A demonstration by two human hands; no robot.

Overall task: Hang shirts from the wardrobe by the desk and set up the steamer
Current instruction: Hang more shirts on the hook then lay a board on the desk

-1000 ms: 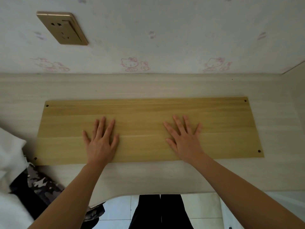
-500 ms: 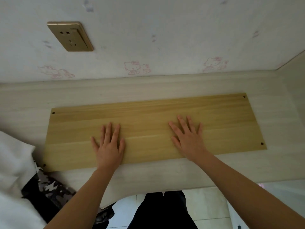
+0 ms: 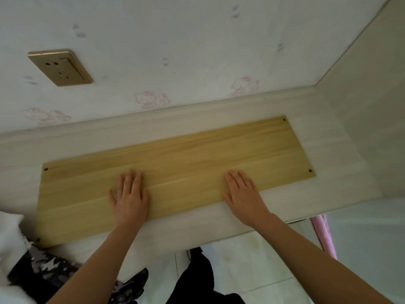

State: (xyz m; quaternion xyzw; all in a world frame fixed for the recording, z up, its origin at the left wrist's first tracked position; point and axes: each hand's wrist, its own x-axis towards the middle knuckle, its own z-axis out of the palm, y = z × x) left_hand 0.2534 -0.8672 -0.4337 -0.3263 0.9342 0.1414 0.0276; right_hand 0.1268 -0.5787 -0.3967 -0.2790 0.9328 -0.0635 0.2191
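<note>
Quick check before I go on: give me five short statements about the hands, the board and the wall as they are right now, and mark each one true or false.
1. Both hands lie flat on the wooden board. True: the left hand and the right hand rest on it with straight fingers.
2. The board stands upright against the wall. False: it lies flat on the desk.
3. A gold wall socket sits above the desk to the left. True.
4. The right hand holds a hanger. False: it holds nothing.
5. A steamer stands on the board. False: only the hands are on it.
</note>
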